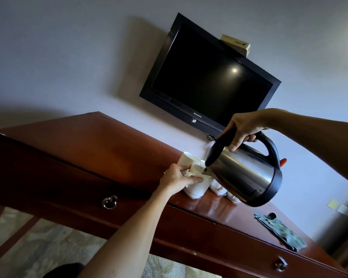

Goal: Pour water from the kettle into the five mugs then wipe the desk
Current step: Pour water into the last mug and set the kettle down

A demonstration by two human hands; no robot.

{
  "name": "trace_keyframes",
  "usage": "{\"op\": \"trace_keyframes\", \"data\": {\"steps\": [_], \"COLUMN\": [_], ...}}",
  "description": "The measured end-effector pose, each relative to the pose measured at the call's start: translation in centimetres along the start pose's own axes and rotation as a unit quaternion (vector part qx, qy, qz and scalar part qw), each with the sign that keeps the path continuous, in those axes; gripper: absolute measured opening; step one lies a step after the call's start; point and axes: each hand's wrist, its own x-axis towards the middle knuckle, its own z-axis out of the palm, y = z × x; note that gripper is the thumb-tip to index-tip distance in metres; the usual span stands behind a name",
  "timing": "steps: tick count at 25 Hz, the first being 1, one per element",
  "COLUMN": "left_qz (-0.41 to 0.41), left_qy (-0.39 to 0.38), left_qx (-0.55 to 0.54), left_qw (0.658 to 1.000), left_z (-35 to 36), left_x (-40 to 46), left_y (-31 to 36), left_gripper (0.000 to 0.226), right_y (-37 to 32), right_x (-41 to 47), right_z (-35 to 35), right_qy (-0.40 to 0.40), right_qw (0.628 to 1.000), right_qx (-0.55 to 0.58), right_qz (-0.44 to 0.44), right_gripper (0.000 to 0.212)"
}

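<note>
1. Right, the right hand (244,127) is wrapped tight round the black handle of the steel kettle (243,173), fingers curled under, thumb on top.
2. And the kettle is well tipped, spout down and to the left, hanging above the desk (109,145) with its spout right at the rim of the front mug (197,183).
3. Down at that front mug, the left hand (179,177) grips it: fingers curl round the far side, thumb lies along the near side.
4. That mug stands on the desk at the head of a tight cluster of white mugs; a rear mug (186,158) shows behind the fingers, and further mugs (219,187) peek out beneath the kettle body, partly hidden, so I cannot count them all.
5. Whether water is running from the spout, I cannot tell from this angle.
6. Off to the right on the desk lies a crumpled dark green cloth (279,231), well apart from the mugs.
7. Up on the wall behind, a dark television (209,77) hangs with a small box (235,44) sitting on its top edge.
8. And on the desk front, two metal ring pulls: one ring pull (109,202) on the left, another pull (280,263) on the right.
</note>
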Motion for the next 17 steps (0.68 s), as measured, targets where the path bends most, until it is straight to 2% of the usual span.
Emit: {"op": "trace_keyframes", "data": {"steps": [7,8,11,12,15,17], "left_qz": [0.001,0.006,0.019,0.024,0.026,0.026], "left_qy": [-0.011,-0.013,-0.022,-0.023,-0.017,-0.016], "left_qx": [-0.017,-0.021,-0.039,-0.043,-0.049,-0.049], "left_qw": [1.000,1.000,0.999,0.999,0.998,0.998], "left_z": [0.0,0.0,0.0,0.0,0.1,0.1], "left_x": [0.1,0.1,-0.1,0.0,0.1,0.2], "left_y": [0.0,-0.1,0.0,0.0,-0.1,-0.2], "left_gripper": [0.091,0.086,0.052,0.050,0.071,0.072], "right_y": [0.4,0.2,-0.3,-0.4,-0.6,-0.6], "right_x": [-0.5,-0.6,-0.7,-0.7,-1.0,-1.3], "right_z": [-1.1,-1.3,-1.9,-2.0,-2.6,-2.8], "right_qy": [0.014,0.012,0.010,0.009,0.012,0.018], "right_qw": [1.000,1.000,1.000,1.000,1.000,1.000], "right_qx": [0.017,0.011,-0.011,-0.015,-0.019,-0.019], "right_qz": [-0.015,-0.015,-0.009,-0.006,0.001,0.004], "right_gripper": [0.052,0.050,0.050,0.052,0.054,0.053]}}
